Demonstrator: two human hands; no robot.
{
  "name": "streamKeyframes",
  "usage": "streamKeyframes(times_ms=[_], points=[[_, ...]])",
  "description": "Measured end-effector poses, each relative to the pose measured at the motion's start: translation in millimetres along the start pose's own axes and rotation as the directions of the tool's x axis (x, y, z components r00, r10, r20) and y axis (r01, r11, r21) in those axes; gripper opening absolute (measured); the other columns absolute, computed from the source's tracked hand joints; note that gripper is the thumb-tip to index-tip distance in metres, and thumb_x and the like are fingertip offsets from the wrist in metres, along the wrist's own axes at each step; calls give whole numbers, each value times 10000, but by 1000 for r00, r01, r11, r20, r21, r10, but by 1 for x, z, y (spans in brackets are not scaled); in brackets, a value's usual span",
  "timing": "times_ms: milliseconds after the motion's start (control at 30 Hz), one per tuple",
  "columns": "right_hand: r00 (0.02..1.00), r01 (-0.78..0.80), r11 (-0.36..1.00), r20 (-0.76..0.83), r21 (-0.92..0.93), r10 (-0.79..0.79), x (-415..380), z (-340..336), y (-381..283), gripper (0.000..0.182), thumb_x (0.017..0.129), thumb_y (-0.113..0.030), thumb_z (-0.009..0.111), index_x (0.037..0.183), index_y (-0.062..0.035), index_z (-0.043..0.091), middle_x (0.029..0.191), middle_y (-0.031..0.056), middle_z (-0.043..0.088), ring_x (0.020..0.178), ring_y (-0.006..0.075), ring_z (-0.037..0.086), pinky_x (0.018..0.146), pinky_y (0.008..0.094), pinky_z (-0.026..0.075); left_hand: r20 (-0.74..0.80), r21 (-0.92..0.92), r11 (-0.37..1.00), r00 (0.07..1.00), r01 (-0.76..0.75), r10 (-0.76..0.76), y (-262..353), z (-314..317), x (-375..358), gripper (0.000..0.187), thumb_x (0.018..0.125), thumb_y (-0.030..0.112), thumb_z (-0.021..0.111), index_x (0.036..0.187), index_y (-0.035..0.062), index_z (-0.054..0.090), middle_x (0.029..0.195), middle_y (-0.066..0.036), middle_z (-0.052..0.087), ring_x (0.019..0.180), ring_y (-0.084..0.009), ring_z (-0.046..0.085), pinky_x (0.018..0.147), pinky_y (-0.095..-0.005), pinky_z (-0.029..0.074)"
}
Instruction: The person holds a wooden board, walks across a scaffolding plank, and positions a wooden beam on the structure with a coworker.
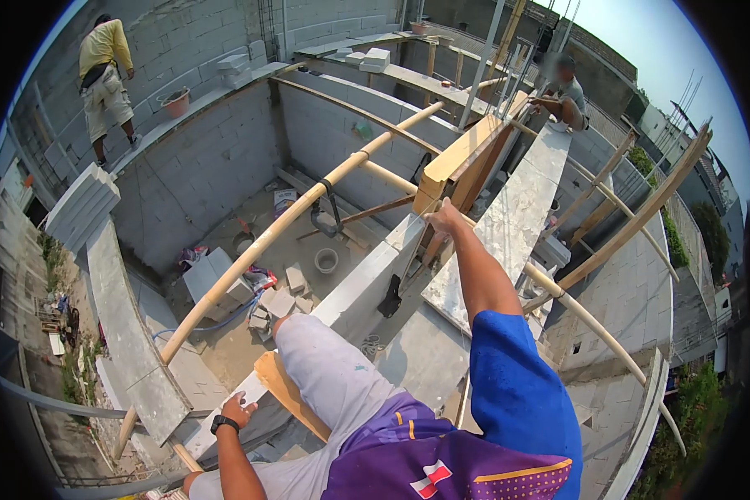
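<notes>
Nearest, the left hand (237, 410) is set low by the pale wall top (206, 435), its fingers loosely spread and seemingly around nothing; used as a brace, it should bear on solid block rather than on the loose-looking wooden piece (290, 394) by the thigh. Beyond the knee, the block course (360, 286) runs forward, with a black object (390, 297) at its side, best given room so nothing snags. Further out, the right hand (446, 218) reaches to the near end of the long wooden form (467, 156), fingers bent against its lower corner; whether they grip it or merely press, I cannot tell. The form lies ahead, above the line of the wall; steady, even pressure at that corner would likely avoid twisting it, with the torso low and inside the wall line. At its far end crouches another person (568, 93), so any push is better agreed aloud first
</notes>
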State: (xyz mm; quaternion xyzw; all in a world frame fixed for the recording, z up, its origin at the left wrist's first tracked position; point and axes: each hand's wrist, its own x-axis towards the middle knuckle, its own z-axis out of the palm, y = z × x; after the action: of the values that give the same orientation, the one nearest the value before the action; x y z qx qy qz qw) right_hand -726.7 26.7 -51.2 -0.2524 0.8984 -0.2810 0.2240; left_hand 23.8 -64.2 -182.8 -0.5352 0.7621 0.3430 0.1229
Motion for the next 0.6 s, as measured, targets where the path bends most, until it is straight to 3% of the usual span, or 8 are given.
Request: streamKeyframes(times_ms=[67,200,267,367,467,533,600], points=[[996,-60,997,-56,39,62,-32,-41,-29,899,905,-284,675,1530,8,99,1019,272,689,767,355,736,572,434,556,-2,2,1000,1000,-20,20,-2,2,3,720,834,332,755,1391,-34,483,1264,-253,627,1145,-334,639,976,-399,502],[988,-54,997,-142,46,60,-19,-110,-23,959,902,-293,675,1546,-5,26,1003,325,676,801,374,735,616,455,575,3,1,999,999,-33,33,10,-3,3,715,839,316,748,1390,-52,482,1262,-246,631,1166,-329,627,1000,-394,484],[995,-67,996,-69,58,71,-17,-154,-18,1046,904,-286,672,1538,11,-105,1083,364,647,837,407,728,641,472,577,15,-20,999,999,-31,31,12,-6,3,711,842,311,748,1393,-48,481,1266,-243,629,1167,-326,626,1003,-392,481],[973,-88,991,-205,103,108,-28,-191,-18,1054,895,-307,675,1526,59,-86,1187,380,597,812,400,731,539,429,543,30,-19,1000,999,-24,24,17,-6,7,700,846,302,749,1396,-40,483,1274,-241,626,1171,-321,624,1007,-390,479],[936,-1,1000,-352,-13,-3,-69,-200,-37,824,892,-251,699,1407,160,205,1111,369,618,860,372,725,642,383,612,27,-4,999,999,-33,33,14,-4,9,690,848,293,753,1395,-34,488,1280,-237,624,1175,-316,622,1010,-390,478],[925,60,996,-378,70,-29,-76,-181,-34,973,880,-286,712,1523,103,94,1235,358,586,866,327,718,660,370,586,24,-4,999,999,-46,46,16,-4,14,686,848,289,754,1393,-33,491,1284,-235,622,1178,-314,621,1011,-390,479],[926,195,977,-344,83,-156,-86,-146,-29,963,890,-328,710,1549,50,117,1241,308,610,758,280,726,682,357,568,26,-15,999,999,-41,42,17,-5,14,684,848,288,754,1391,-36,492,1287,-234,621,1182,-313,620,1012,-390,479]])
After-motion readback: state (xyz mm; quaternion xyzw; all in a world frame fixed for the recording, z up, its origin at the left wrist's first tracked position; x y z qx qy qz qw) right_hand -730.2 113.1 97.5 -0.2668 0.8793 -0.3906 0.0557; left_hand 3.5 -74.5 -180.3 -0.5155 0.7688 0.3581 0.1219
